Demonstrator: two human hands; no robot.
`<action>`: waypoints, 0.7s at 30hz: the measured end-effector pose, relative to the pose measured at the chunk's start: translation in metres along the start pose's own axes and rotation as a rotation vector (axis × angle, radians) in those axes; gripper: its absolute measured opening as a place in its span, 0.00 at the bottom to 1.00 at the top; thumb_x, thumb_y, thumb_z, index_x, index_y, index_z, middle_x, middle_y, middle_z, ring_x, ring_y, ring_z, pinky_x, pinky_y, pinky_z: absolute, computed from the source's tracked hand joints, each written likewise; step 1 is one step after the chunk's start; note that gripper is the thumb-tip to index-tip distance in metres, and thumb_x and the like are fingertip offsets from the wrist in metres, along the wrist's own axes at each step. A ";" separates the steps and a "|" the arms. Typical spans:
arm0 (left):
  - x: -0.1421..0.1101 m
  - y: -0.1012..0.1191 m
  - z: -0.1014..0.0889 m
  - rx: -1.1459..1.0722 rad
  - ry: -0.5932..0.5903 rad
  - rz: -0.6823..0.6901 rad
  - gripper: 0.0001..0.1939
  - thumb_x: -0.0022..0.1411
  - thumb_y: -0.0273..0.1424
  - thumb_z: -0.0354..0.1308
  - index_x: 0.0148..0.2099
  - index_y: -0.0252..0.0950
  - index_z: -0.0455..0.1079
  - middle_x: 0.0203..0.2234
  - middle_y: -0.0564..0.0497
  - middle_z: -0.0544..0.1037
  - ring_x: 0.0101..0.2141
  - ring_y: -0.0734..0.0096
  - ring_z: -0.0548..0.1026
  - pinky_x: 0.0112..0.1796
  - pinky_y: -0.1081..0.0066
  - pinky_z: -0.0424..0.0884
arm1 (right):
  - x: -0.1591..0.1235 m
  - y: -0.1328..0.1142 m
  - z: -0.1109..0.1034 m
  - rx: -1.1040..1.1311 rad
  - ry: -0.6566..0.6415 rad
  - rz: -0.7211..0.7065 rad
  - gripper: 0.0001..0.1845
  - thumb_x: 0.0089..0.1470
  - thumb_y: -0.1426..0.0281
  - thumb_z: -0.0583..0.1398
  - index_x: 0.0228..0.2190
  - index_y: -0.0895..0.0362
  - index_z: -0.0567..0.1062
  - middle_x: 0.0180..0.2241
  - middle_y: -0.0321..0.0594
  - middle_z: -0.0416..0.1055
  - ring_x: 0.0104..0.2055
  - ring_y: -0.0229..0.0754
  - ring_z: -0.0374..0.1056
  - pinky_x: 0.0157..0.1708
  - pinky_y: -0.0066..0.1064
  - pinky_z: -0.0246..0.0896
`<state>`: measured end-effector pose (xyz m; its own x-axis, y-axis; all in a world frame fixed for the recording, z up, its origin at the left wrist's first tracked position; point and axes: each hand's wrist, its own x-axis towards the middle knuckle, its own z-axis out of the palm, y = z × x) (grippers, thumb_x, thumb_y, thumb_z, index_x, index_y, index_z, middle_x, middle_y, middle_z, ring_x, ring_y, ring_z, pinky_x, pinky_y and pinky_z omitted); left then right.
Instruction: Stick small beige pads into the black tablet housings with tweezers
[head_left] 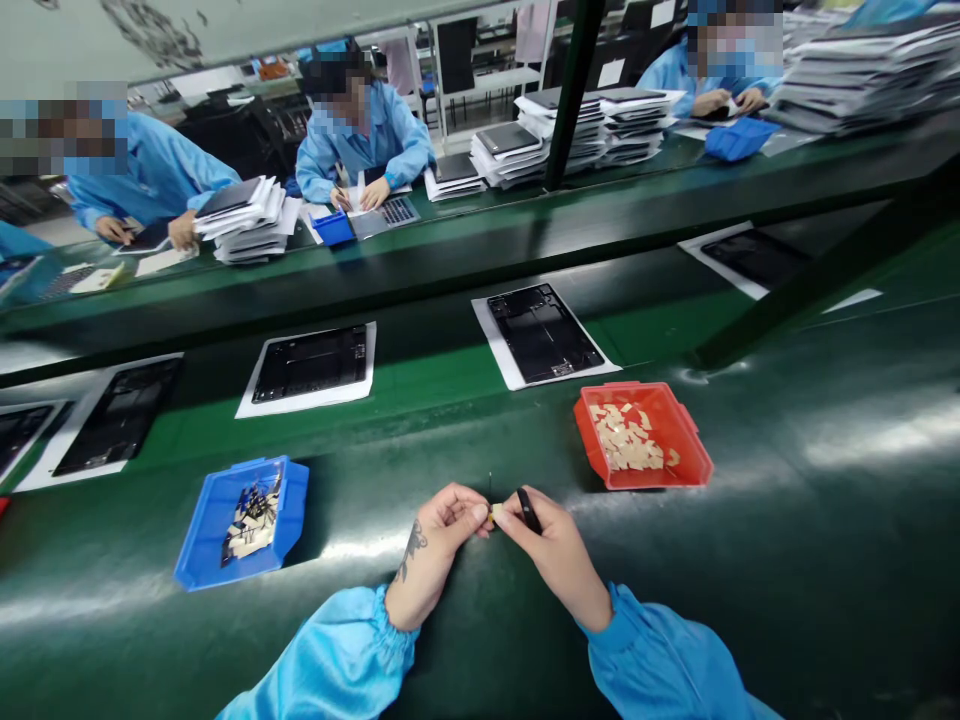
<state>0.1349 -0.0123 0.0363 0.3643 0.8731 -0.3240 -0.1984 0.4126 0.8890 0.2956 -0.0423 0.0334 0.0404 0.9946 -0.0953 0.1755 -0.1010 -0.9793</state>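
My left hand [454, 521] and my right hand [550, 548] meet above the green work surface, fingertips pinched close together. Between them is a small cream-coloured piece [497, 512], gripped by my right thumb and finger. A black tool [529, 511], its kind unclear, is also tucked in my right hand. My left fingers are closed on a tiny part that they mostly hide; a thin dark strand sticks up beside them. To the left stands a blue bin [193, 545] of dark and cream-coloured parts, to the right a red bin [694, 455] of cream-coloured pieces.
Dark tablet-like housings on white sheets, one [540, 335] ahead of my hands, another [315, 365] further left, lie along the green conveyor belt [420, 370]. A dark slanted post [817, 270] rises at the right. Across the line, people in blue work beside paper stacks [247, 220].
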 end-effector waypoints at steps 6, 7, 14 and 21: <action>-0.002 0.005 0.003 0.063 -0.022 -0.032 0.11 0.54 0.33 0.66 0.34 0.33 0.68 0.29 0.53 0.73 0.31 0.76 0.70 0.36 0.75 0.64 | 0.001 0.001 0.001 0.005 0.026 -0.021 0.14 0.55 0.62 0.60 0.23 0.57 0.72 0.25 0.35 0.65 0.29 0.38 0.63 0.31 0.29 0.57; -0.002 0.005 0.003 0.067 -0.027 -0.029 0.11 0.55 0.33 0.66 0.33 0.33 0.68 0.29 0.52 0.73 0.31 0.75 0.70 0.36 0.75 0.64 | 0.001 0.001 0.001 0.006 0.027 -0.021 0.14 0.55 0.62 0.60 0.23 0.57 0.72 0.25 0.35 0.65 0.29 0.38 0.63 0.32 0.29 0.57; 0.001 0.005 -0.002 0.050 -0.048 0.001 0.09 0.56 0.33 0.64 0.31 0.32 0.70 0.28 0.51 0.73 0.32 0.73 0.69 0.38 0.73 0.64 | 0.000 0.001 0.001 0.003 0.019 0.003 0.14 0.56 0.61 0.59 0.24 0.57 0.72 0.25 0.35 0.65 0.29 0.38 0.62 0.32 0.29 0.56; 0.004 0.006 0.000 -0.013 -0.040 -0.004 0.09 0.56 0.33 0.64 0.30 0.32 0.70 0.28 0.50 0.74 0.31 0.74 0.70 0.38 0.72 0.66 | 0.001 0.000 0.000 0.026 0.069 -0.003 0.16 0.56 0.60 0.59 0.23 0.57 0.68 0.25 0.35 0.62 0.29 0.38 0.60 0.31 0.29 0.56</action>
<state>0.1350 -0.0066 0.0402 0.4011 0.8605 -0.3141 -0.2082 0.4196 0.8835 0.2958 -0.0415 0.0335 0.1081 0.9909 -0.0804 0.1498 -0.0962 -0.9840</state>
